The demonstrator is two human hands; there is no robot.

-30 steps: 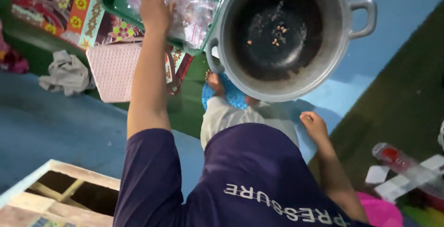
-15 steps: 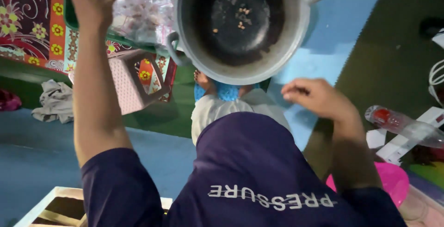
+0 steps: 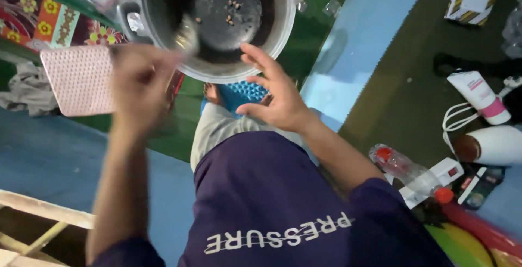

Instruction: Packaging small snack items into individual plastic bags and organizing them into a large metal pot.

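While blurred, both hands flank a round metal pot [image 3: 217, 60].

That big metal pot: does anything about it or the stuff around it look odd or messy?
The pot is nearly empty, just a few small bits scattered on its dark bottom. A crumpled cloth lies on the floor, and a plastic bottle lies on its side.
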